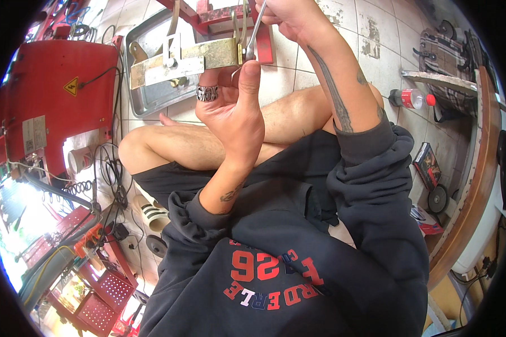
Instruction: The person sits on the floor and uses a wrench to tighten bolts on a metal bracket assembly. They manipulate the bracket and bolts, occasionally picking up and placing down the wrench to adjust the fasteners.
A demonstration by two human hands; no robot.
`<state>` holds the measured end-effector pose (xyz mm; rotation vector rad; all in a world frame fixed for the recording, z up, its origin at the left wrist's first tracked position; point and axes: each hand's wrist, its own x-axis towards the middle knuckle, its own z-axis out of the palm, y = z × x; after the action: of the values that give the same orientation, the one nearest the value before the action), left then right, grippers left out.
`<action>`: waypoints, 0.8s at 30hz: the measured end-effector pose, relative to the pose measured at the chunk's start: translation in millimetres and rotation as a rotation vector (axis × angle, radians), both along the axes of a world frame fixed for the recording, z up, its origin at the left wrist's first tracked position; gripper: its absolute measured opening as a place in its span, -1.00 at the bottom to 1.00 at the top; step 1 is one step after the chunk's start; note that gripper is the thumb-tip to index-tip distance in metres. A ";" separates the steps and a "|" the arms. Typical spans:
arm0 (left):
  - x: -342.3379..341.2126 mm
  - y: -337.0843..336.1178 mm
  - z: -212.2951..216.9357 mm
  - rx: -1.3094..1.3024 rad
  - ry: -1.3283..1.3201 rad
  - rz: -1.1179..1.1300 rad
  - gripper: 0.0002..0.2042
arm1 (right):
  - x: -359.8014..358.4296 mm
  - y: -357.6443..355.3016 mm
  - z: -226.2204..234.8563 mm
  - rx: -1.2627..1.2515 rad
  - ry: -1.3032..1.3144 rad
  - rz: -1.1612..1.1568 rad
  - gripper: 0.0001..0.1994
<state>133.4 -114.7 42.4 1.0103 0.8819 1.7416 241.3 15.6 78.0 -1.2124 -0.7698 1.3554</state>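
A worn metal bracket (pixel 218 53), with a lighter plate (pixel 177 69) along its near side, sits on a red frame (pixel 222 19) in front of me. My left hand (pixel 233 109) grips the bracket from below; its fingertips are hidden behind the metal. The thumb points up beside the bracket's right end, and a patterned silver ring (pixel 207 93) is on one finger. In my right hand (pixel 291 18), higher and to the right, is a slim silver wrench (pixel 257 29). Its lower end reaches down to the bracket's right end, close to my left thumb.
A shallow metal tray (pixel 143 104) lies on the tiled floor under the bracket. At left stands a red machine cabinet (pixel 56 121) with black cables (pixel 112 174) beside it. My crossed legs (pixel 174 147) are below my hands. A bottle with a red cap (pixel 413 99) lies at right.
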 end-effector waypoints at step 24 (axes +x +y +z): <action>15.4 23.4 -6.7 0.175 0.254 0.318 -0.74 | -21.7 -38.3 58.8 1.187 -0.450 -0.354 -0.58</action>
<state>148.9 -91.3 35.7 1.2826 1.1136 2.0120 219.6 -22.7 136.8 -0.6018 -1.3227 0.1654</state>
